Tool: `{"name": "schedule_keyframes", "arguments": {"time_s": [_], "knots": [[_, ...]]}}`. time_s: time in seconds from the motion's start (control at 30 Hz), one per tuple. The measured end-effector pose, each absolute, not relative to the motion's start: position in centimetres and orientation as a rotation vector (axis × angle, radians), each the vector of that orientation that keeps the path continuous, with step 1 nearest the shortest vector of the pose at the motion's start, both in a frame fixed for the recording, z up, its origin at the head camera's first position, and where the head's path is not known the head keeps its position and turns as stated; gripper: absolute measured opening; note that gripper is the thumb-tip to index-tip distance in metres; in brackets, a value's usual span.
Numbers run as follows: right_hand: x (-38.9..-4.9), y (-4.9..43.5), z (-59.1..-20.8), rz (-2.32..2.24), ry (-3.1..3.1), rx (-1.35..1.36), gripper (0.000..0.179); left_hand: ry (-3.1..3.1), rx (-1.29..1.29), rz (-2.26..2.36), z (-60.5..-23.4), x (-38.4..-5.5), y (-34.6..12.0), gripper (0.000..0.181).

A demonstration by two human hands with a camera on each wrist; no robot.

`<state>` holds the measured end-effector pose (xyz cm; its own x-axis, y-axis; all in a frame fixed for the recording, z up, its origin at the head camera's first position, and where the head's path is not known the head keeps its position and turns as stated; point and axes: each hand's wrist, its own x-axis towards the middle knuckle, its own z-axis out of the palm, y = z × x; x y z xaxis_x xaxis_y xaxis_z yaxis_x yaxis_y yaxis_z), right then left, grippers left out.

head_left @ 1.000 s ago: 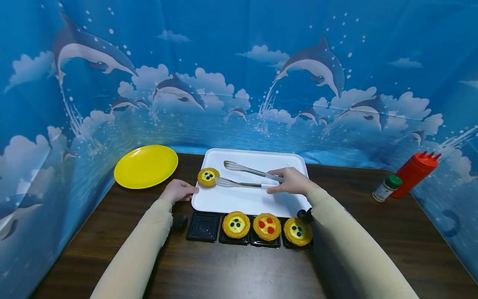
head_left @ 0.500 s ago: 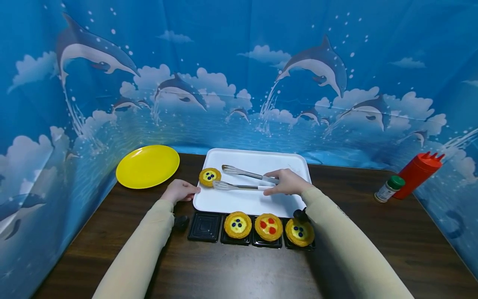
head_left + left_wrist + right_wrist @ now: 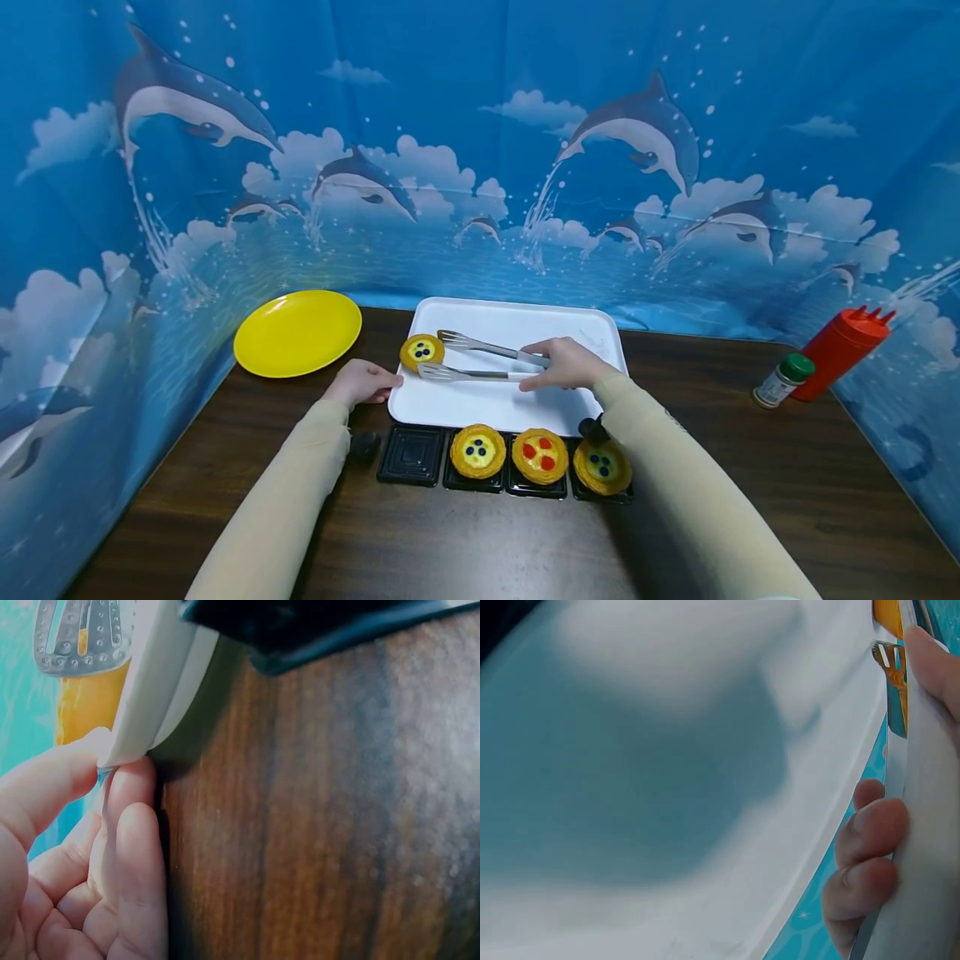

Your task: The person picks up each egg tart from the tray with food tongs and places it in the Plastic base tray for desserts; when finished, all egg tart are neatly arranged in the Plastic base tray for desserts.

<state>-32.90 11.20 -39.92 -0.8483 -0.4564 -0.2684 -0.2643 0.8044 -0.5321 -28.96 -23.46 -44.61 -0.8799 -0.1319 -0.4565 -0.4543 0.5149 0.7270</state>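
My left hand [image 3: 360,383] pinches the left rim of a white tray [image 3: 495,408]; in the left wrist view the thumb lies on top of the rim and fingers beneath. In my right hand [image 3: 568,364] I hold metal tongs [image 3: 487,347] by their pale handles, above the tray. The tongs' arms are spread, their slotted heads pointing left. A tart with blue dots [image 3: 420,352] sits at the tray's left end, beside the tongs' heads. Whether the heads touch it, I cannot tell. In the right wrist view the fingers curl round the tongs' handle [image 3: 930,847].
Along the tray's front edge stand black square holders; the leftmost holder [image 3: 411,456] is bare. The others bear a blue-dotted tart [image 3: 477,452], a red-dotted tart [image 3: 539,456] and another blue-dotted tart [image 3: 602,467]. A yellow plate [image 3: 297,333], green-capped jar [image 3: 783,380] and red bottle [image 3: 842,354] flank them.
My right hand has moved left with the tongs, bringing their spread heads to the tart on the tray. My left hand has stayed on the tray's rim.
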Motion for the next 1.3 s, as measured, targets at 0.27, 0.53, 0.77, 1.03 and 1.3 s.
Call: {"name": "schedule_keyframes", "arguments": {"time_s": [0.27,0.53,0.77,1.03,1.3], "knots": [[-33.0,10.3,-39.7,-0.655,2.619,-0.538,0.069,2.412,-0.482,1.288,-44.4,-29.1,-23.5,0.038],[-32.7,9.6,-39.7,-0.66,2.607,-0.535,0.069,2.408,-0.481,1.287,-44.3,-29.0,-23.5,0.039],[-32.4,9.9,-39.9,-0.663,2.634,-0.579,0.069,2.401,-0.483,1.3,-44.2,-28.9,-23.4,0.038],[-31.9,10.6,-39.9,-0.692,2.66,-0.597,0.068,2.393,-0.488,1.303,-44.2,-28.9,-23.3,0.039],[-31.1,11.3,-39.7,-0.734,2.671,-0.651,0.068,2.404,-0.455,1.286,-44.3,-28.9,-23.5,0.041]]}}
